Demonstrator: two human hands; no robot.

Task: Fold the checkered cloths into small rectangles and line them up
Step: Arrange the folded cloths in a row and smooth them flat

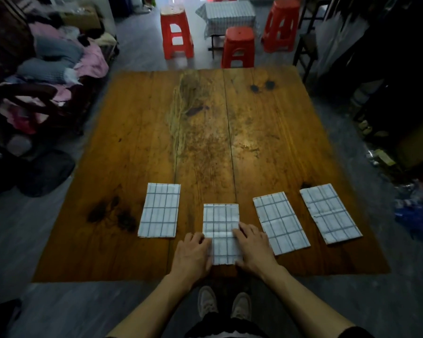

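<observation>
Several white cloths with dark grid lines lie folded into rectangles along the near side of the wooden table (156,132). One cloth (160,211) lies at the left, two more (280,222) (329,213) at the right, both slightly slanted. The middle cloth (221,223) lies closest to me. My left hand (193,252) rests at its left edge with fingers curled against the fabric. My right hand (253,245) lies on its right edge, fingertips pressing on the cloth's surface. The cloth's near part shows between both hands.
Red plastic stools (176,32) (238,46) and a small cloth-covered table (226,15) stand beyond the far edge. A heap of clothes (47,69) lies to the left. Dark clutter lines the right side. My shoes (224,304) show below the near table edge.
</observation>
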